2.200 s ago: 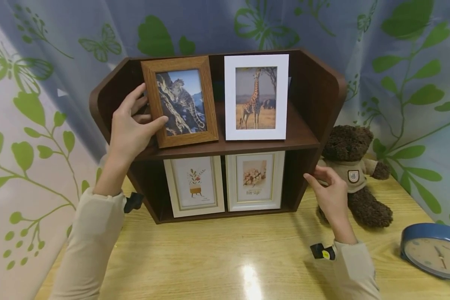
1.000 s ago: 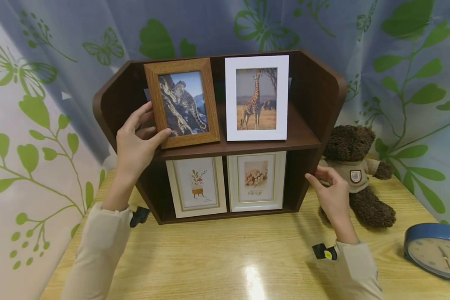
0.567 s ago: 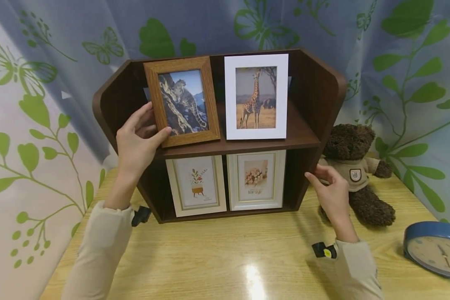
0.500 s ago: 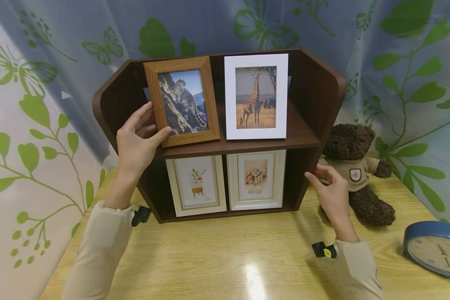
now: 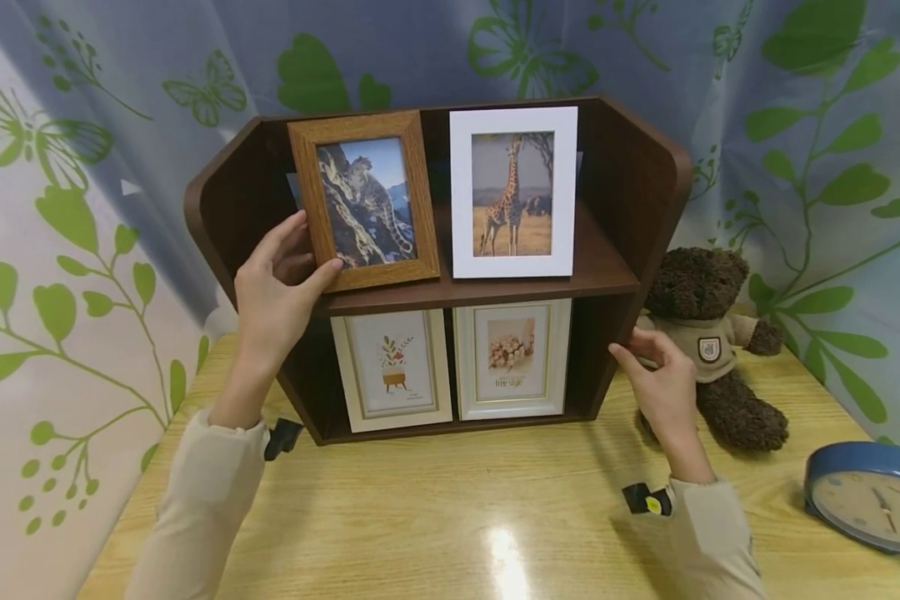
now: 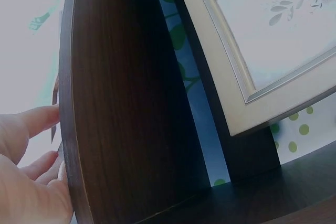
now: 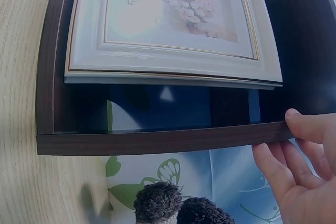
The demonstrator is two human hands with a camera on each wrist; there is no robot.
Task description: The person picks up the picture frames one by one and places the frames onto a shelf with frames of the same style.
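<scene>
My left hand (image 5: 273, 296) holds a brown wooden picture frame (image 5: 421, 208) with a snow leopard photo by its lower left side. The thumb lies on its front and the fingers go behind. The frame leans slightly left on the upper level of a dark brown shelf (image 5: 633, 187). In the left wrist view this hand (image 6: 34, 161) shows past the shelf board's edge. My right hand (image 5: 663, 392) pinches the front edge of the shelf's right side panel, thumb inside and fingers outside, as the right wrist view shows. Beside the wooden frame stands a white frame (image 5: 461, 196) with a giraffe photo.
Below stand a beige frame (image 5: 442, 367) with a plant print and a cream frame (image 5: 512, 411) with a flower picture. A brown teddy bear (image 5: 735, 408) sits right of the shelf, and a blue clock (image 5: 862, 458) lies farther right on the wooden table (image 5: 405, 517).
My left hand has slid a little way down the wooden frame's left side. The view has shifted slightly. My right hand stays on the shelf panel.
</scene>
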